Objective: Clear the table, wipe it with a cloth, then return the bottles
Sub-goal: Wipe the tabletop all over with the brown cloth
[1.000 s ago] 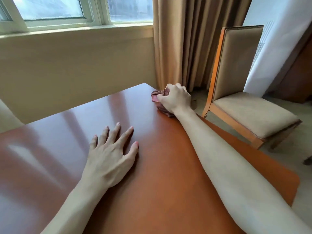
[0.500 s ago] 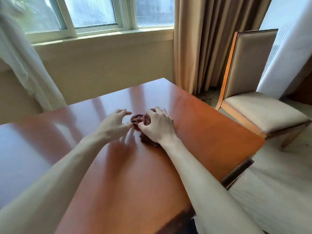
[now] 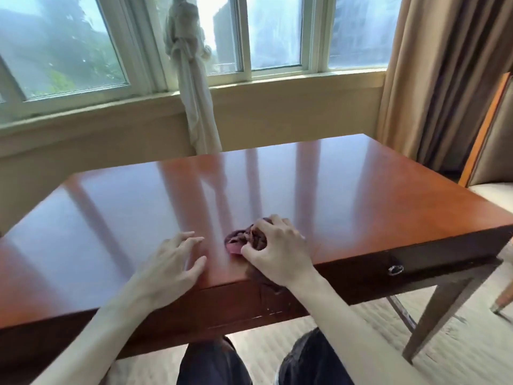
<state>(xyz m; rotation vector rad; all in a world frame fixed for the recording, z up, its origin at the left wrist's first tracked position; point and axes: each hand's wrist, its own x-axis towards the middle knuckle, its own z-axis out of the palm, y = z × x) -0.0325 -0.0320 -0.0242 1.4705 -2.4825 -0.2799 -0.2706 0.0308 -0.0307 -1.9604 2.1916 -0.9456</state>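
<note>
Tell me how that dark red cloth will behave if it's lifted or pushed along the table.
The cloth sits bunched in folds under the right hand, so it is probably floppy and would droop when lifted. It looks light. On the glossy table it should slide easily, though it may bunch up further.

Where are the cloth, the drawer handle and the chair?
cloth (image 3: 244,238), head view, bunched folds left of the gripping right hand.
drawer handle (image 3: 395,269), head view, middle of the metal pull.
chair (image 3: 492,190), head view, seat cushion.

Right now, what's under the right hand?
A crumpled dark maroon cloth, gripped by the right hand on the glossy reddish wooden table near its front edge. The hand covers the cloth's right part.
</note>
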